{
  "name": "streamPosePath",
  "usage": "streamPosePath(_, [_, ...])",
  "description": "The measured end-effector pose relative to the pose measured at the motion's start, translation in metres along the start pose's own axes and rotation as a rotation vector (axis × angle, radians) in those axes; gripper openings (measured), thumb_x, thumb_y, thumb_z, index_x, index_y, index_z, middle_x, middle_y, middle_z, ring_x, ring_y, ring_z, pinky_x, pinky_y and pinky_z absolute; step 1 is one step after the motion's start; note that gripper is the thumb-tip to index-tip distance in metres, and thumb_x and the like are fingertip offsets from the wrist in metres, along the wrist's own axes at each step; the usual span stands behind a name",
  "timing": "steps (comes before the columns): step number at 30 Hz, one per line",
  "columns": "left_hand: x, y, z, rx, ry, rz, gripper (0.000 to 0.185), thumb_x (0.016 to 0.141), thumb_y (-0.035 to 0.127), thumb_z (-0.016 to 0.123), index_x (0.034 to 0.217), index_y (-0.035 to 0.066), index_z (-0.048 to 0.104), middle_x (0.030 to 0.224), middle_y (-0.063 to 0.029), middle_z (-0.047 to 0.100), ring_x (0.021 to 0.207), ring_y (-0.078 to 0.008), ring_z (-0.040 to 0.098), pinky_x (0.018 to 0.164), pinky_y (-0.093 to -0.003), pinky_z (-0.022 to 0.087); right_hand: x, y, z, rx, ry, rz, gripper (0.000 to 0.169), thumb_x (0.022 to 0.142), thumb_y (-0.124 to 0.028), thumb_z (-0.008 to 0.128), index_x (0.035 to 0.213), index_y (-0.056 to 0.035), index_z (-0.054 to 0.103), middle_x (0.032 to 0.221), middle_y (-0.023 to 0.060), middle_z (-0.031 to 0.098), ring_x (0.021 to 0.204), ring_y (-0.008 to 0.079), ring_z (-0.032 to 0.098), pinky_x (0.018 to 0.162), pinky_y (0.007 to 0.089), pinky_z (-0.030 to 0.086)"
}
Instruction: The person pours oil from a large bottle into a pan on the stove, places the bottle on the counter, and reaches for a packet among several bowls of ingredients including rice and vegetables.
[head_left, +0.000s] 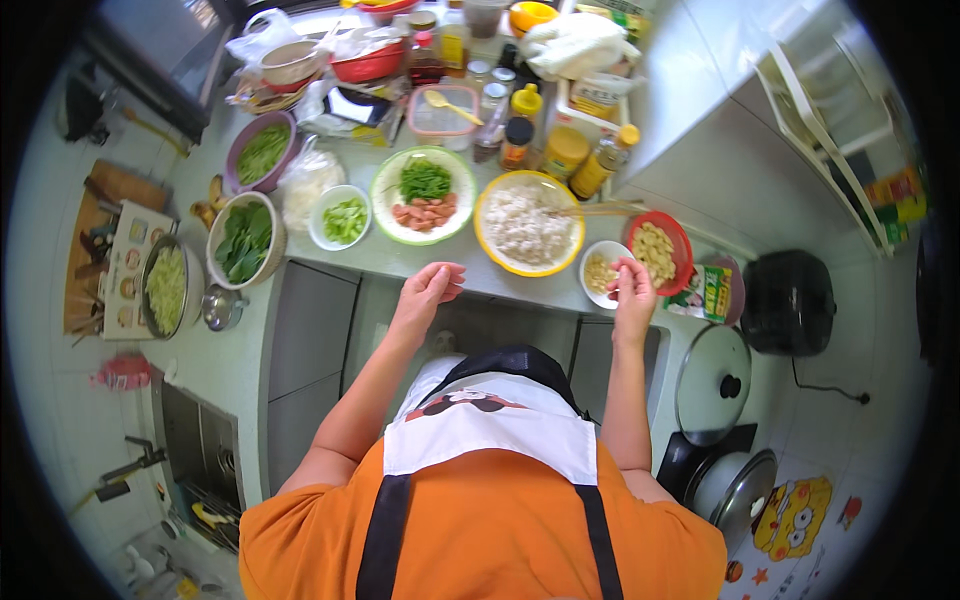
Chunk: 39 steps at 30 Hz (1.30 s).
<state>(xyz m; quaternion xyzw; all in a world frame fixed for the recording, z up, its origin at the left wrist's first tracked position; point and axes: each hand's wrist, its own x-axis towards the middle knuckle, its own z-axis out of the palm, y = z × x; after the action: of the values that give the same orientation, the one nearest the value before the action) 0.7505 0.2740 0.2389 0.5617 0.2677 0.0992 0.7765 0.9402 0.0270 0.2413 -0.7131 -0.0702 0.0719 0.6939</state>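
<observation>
My left hand (433, 289) hovers at the counter's front edge, just below a green-rimmed plate (386, 217) of chopped greens and diced pink meat. Its fingers are bent, and whether they pinch anything is too small to tell. Over the right side of a small white bowl (599, 274) of chopped pale bits is my right hand (632, 285), thumb and fingertips close together; I cannot tell if something is between them. A yellow-rimmed bowl of white rice (525, 225) with chopsticks (604, 209) across its rim lies between the hands. A red bowl (684, 251) of pale pieces sits behind the right hand.
Leafy greens fill a bowl (276, 262) at left, near a pot of shredded vegetable (166, 289). Bottles and jars (517, 142) crowd the back. On the right are a rice cooker (789, 300), a glass lid (712, 382) and a lidded pot on the stove. A sink (196, 427) is lower left.
</observation>
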Motion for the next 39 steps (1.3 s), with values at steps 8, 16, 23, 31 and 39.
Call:
streamPosePath(8, [-0.014, -0.006, -0.065, -0.044, 0.090, -0.069, 0.027, 0.093, 0.025, 0.046, 0.104, 0.004, 0.059, 0.092, -0.0035, 0.059, 0.082, -0.0102, 0.057, 0.077, -0.0244, 0.046, -0.038, 0.001, 0.123, -0.132, -0.429, 0.128, 0.018, 0.090, -0.015, 0.051, 0.101, -0.0043, 0.060, 0.086, 0.0025, 0.063, 0.060, 0.0045, 0.053, 0.053, 0.0183, 0.043])
streamPosePath(16, [-0.018, 0.000, -0.116, -0.007, 0.155, -0.058, 0.023, 0.091, 0.019, 0.049, 0.106, 0.004, 0.058, 0.093, -0.0040, 0.059, 0.082, -0.0098, 0.056, 0.076, -0.0237, 0.046, -0.049, 0.014, 0.168, -0.130, -0.565, 0.186, 0.018, 0.090, -0.015, 0.051, 0.101, -0.0042, 0.060, 0.083, 0.0016, 0.062, 0.061, 0.0048, 0.055, 0.053, 0.0180, 0.044])
streamPosePath(23, [-0.025, 0.003, -0.132, -0.033, 0.159, -0.057, 0.023, 0.091, 0.019, 0.050, 0.105, 0.004, 0.058, 0.093, -0.0037, 0.059, 0.082, -0.0099, 0.057, 0.076, -0.0237, 0.046, -0.059, 0.021, 0.185, -0.121, -0.693, 0.229, 0.018, 0.089, -0.014, 0.050, 0.101, -0.0027, 0.059, 0.082, 0.0022, 0.062, 0.061, 0.0059, 0.055, 0.054, 0.0190, 0.046])
streamPosePath(31, [-0.029, 0.017, -0.134, -0.031, 0.171, -0.015, 0.021, 0.090, 0.016, 0.050, 0.103, 0.002, 0.059, 0.090, -0.0035, 0.059, 0.079, -0.0092, 0.056, 0.072, -0.0216, 0.046, -0.081, -0.007, 0.210, -0.205, -0.979, 0.206, 0.017, 0.088, -0.009, 0.048, 0.098, -0.0020, 0.060, 0.083, 0.0076, 0.062, 0.074, 0.0110, 0.060, 0.061, 0.0241, 0.052])
streamPosePath(39, [-0.038, 0.016, -0.142, -0.089, 0.256, 0.118, 0.020, 0.090, 0.017, 0.049, 0.102, 0.004, 0.059, 0.089, -0.0032, 0.060, 0.077, -0.0092, 0.057, 0.072, -0.0220, 0.047, -0.066, -0.029, 0.236, -0.177, -1.060, 0.112, 0.017, 0.089, -0.010, 0.049, 0.101, -0.0032, 0.058, 0.081, 0.0029, 0.060, 0.064, 0.0060, 0.055, 0.058, 0.0185, 0.047])
